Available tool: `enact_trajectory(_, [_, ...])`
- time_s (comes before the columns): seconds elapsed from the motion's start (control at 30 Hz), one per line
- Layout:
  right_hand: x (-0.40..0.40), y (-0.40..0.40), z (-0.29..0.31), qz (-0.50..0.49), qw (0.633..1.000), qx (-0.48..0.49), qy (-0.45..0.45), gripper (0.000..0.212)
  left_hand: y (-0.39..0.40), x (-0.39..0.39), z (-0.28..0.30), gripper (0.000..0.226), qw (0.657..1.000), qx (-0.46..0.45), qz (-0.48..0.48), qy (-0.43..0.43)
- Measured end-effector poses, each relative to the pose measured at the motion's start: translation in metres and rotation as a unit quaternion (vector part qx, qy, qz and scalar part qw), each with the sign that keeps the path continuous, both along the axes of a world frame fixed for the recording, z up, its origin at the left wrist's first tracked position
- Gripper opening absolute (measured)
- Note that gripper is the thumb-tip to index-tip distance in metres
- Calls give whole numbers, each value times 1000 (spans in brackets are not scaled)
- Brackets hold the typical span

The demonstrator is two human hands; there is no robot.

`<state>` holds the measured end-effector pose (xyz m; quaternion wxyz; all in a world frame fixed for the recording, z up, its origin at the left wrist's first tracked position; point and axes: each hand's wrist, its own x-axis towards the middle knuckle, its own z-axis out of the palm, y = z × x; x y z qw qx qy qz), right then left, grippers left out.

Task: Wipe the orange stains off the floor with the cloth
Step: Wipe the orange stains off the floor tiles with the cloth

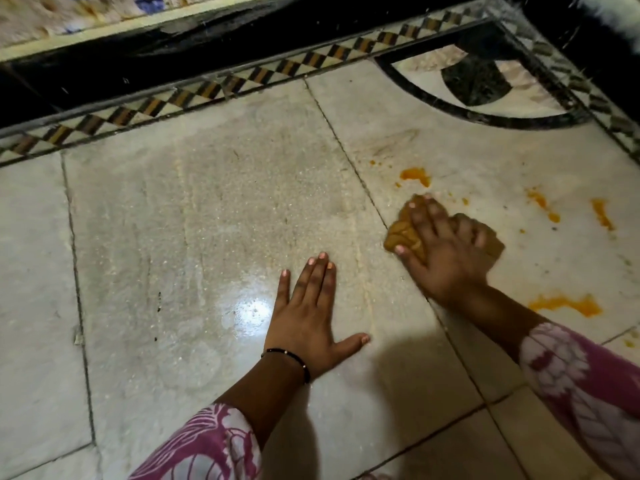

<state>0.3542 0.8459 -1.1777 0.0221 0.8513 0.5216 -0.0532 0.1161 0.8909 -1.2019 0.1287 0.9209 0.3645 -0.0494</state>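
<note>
My right hand (pixel 446 251) presses a crumpled tan cloth (pixel 403 233) flat against the pale marble floor (pixel 207 209), fingers spread over it. Orange stains lie around it: one blotch (pixel 415 176) just beyond the cloth, two streaks (pixel 542 204) (pixel 602 214) to the right, and a long smear (pixel 568 304) near my right forearm. My left hand (pixel 311 313) rests flat on the floor with straight, spread fingers, left of the cloth and holding nothing.
A checkered inlay border (pixel 194 95) runs along the far side, with a black band (pixel 173 60) behind it. A dark curved inlay (pixel 478 84) sits at the far right corner. A small orange spot (pixel 628 342) lies at the right edge.
</note>
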Motion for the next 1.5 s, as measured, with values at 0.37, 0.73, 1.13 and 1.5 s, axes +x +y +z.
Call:
enact_trajectory(0.37, [-19, -195, -3, 141, 988, -47, 33, 70, 1, -4, -4, 107, 1000, 25, -14, -12])
enact_trajectory(0.73, [22, -163, 2, -91, 995, -47, 8, 76, -63, 50, 13, 94, 987, -1, -148, -68])
enact_trajectory(1.13, [56, -254, 11, 131, 987, -72, 53, 68, -64, 78, -8, 90, 983, 8, -176, -56])
enact_trajectory(1.5, [22, -103, -1, 22, 999, -18, -34, 72, -64, 76, -4, 86, 984, -14, -167, -61])
